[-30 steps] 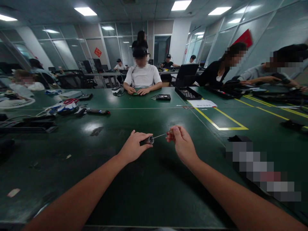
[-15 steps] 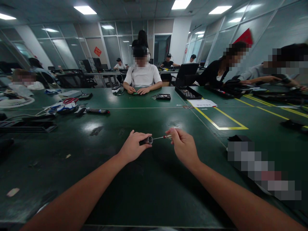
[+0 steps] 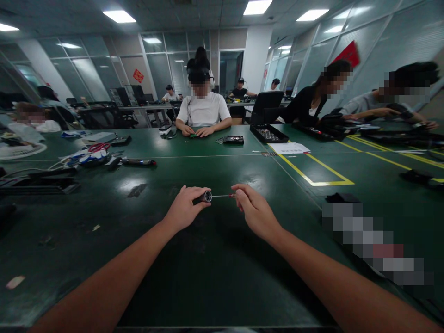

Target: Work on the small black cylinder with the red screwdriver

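**Thin bit meets handle over the green counter**

The left hand (image 3: 183, 210) is closed around a short dark handle (image 3: 206, 196), whose round open end faces right. The right hand (image 3: 255, 212) pinches a thin bit (image 3: 222, 196) with a red collar between thumb and fingers, its shaft pointing left so that the tip sits at the handle's opening. Both are held just above the counter (image 3: 208, 277), in front of the person.

To do this well, I judge the bit should be kept in line with the handle's bore, the left grip steady and the right fingers pushing straight along the shaft, not at an angle; a thin shaft like this could slip or bend if forced sideways.

Across the counter a person in a white shirt (image 3: 204, 110) works with both hands down, near a black tray (image 3: 268, 133).
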Available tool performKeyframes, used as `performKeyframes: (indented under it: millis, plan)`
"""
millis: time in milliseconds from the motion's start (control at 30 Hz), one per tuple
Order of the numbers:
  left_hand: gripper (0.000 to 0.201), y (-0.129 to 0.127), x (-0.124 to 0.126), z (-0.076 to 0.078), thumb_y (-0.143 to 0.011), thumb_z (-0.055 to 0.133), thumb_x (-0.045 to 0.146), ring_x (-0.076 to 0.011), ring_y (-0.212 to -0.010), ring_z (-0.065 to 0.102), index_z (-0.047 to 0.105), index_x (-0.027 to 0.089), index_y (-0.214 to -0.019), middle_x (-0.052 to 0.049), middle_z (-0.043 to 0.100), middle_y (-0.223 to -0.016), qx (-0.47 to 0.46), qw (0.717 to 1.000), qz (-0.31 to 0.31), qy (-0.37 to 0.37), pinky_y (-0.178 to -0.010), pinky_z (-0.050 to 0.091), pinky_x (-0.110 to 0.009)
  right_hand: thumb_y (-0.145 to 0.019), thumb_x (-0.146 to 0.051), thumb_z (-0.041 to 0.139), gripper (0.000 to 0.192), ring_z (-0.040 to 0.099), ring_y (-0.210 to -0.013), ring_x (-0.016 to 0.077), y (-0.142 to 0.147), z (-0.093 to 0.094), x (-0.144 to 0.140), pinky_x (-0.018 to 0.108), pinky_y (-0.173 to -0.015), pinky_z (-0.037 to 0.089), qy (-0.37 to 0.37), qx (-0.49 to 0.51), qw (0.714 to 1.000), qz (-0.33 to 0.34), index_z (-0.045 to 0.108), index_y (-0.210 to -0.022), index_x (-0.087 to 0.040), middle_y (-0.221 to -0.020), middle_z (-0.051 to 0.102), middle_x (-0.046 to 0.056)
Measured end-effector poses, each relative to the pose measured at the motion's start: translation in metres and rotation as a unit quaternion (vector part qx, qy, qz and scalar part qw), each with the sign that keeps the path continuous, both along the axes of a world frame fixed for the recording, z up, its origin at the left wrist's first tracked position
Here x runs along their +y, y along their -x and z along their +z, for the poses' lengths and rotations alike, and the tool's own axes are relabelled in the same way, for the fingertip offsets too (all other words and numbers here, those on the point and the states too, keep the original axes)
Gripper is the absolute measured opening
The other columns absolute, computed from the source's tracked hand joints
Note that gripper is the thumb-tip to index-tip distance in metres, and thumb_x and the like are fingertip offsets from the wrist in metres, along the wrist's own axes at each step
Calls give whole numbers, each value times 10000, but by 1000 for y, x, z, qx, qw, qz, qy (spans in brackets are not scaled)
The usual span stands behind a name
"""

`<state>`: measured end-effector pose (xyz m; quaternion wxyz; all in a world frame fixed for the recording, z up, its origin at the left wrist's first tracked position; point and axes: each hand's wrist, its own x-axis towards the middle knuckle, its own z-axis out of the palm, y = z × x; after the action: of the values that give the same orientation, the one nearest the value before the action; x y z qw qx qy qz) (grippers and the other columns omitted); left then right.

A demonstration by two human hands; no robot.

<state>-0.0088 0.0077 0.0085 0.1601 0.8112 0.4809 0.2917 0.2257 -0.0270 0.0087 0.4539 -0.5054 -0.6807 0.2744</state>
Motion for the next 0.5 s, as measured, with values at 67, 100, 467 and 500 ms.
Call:
performKeyframes:
  millis: [67, 100, 467, 500]
  plan:
    - [357, 1, 0, 1, -881, 704, 254, -261, -1187, 600, 666, 286, -1234, -37, 697, -1255, 4, 1000, -4, -1, -1178, 218, -643, -1022, -472, 383, 399, 600, -649, 180, 0, -2, 2, 303, -597, 427, 16, -5, 1000, -7, 687, -1052, -216, -712, 637, 9]
    - [355, 1, 0, 1, -886, 696, 261, -260, -1193, 598, 664, 286, -1238, -41, 696, -1256, 5, 1000, -7, -4, -1179, 213, -642, -1020, -478, 388, 408, 606, -656, 183, 0, -2, 3, 303, -595, 425, 16, -10, 1000, -8, 700, -1006, -216, -719, 650, 16]
    - [345, 1, -2, 1, -905, 665, 288, -247, -1218, 593, 646, 298, -1249, -37, 683, -1280, 13, 1000, -19, 7, -1185, 192, -630, -970, -333, 477, 244, 610, -686, 189, 2, 6, -5, 320, -619, 444, -23, -14, 999, 30, 664, -1093, -237, -863, 707, 33]
    - [348, 1, -2, 1, -904, 667, 283, -246, -1217, 593, 645, 300, -1251, -33, 685, -1277, 18, 1000, -20, 8, -1187, 186, -630, -967, -337, 483, 241, 611, -696, 190, 1, 6, -5, 319, -624, 447, -19, -8, 999, 32, 660, -1097, -240, -861, 703, 29]
